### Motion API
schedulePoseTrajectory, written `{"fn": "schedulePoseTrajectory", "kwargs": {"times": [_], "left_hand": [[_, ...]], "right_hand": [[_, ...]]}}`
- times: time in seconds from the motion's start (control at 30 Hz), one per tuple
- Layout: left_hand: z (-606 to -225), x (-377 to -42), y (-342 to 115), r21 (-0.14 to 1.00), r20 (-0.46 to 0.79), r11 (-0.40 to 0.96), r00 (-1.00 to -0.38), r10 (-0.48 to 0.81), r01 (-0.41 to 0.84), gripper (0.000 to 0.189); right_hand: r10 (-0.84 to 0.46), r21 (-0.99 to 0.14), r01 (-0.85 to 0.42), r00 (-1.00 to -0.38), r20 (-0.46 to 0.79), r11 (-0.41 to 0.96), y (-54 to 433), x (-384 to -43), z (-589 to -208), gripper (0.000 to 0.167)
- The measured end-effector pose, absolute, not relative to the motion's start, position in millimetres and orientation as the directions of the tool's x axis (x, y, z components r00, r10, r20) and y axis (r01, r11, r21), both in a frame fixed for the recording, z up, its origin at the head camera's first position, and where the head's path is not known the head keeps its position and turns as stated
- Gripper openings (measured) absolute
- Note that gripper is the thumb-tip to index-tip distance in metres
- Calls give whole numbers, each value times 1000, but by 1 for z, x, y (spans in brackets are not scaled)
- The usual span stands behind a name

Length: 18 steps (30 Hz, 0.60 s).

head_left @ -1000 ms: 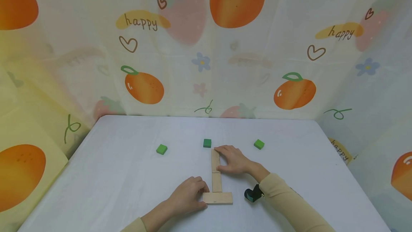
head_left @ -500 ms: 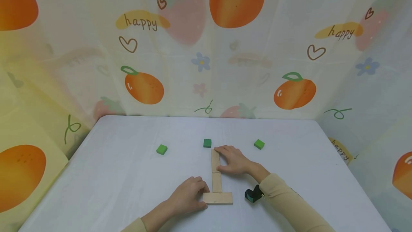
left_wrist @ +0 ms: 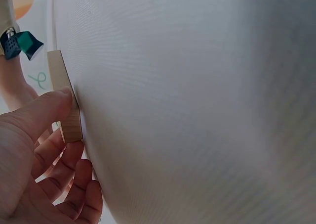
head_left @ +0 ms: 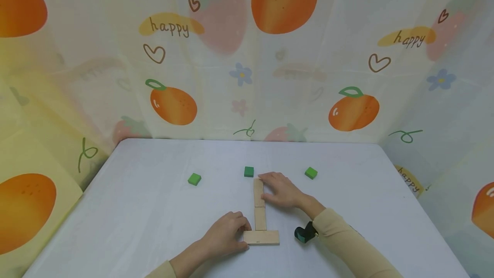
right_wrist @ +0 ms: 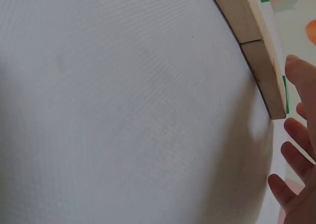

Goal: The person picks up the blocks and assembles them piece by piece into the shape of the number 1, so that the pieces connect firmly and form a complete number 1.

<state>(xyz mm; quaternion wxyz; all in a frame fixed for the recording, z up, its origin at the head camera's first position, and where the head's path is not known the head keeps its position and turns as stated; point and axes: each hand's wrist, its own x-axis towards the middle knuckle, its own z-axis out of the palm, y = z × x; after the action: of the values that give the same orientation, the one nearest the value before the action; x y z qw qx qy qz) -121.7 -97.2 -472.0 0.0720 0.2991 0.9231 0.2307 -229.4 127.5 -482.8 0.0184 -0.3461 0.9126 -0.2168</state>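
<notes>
In the head view, three flat, pale wooden blocks form an upside-down T on the white table. My left hand (head_left: 224, 235) pinches the left end of the crosswise block (head_left: 261, 238), thumb on its near side and fingers beyond it. The left wrist view shows the thumb pressed to that block's side (left_wrist: 59, 70). Two lengthwise blocks run away from it end to end, a nearer block (head_left: 260, 219) and a farther block (head_left: 259, 192). Beside the farther one hovers my right hand (head_left: 281, 191), fingertips close at its far end. In the right wrist view, the thumb (right_wrist: 298, 70) stands off the block.
Three small green blocks lie spread beyond the wooden ones: one at left (head_left: 194, 179), a darker block (head_left: 248, 171) close to the column's far end, and another block (head_left: 311, 173) at right. A black wrist device (head_left: 305, 232) hangs under the right sleeve. Fruit-patterned cloth (head_left: 270, 98) surrounds the table.
The right hand's thumb has come slightly away from the farther block, and its fingers have lifted a little. The left hand and the wooden blocks look unmoved.
</notes>
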Motion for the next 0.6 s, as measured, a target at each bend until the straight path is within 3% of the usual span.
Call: {"fn": "schedulePoseTrajectory", "kwargs": {"times": [0.3,0.6], "left_hand": [[-472,-122,-97,481,-2,712,-811,585,511,29],[-473,-122,-96,479,-16,722,-817,576,500,29]], "right_hand": [[-552,-415,-604,-795,253,680,138,-236,-482,43],[-469,-436,-610,-790,394,662,158,-246,-478,38]]}}
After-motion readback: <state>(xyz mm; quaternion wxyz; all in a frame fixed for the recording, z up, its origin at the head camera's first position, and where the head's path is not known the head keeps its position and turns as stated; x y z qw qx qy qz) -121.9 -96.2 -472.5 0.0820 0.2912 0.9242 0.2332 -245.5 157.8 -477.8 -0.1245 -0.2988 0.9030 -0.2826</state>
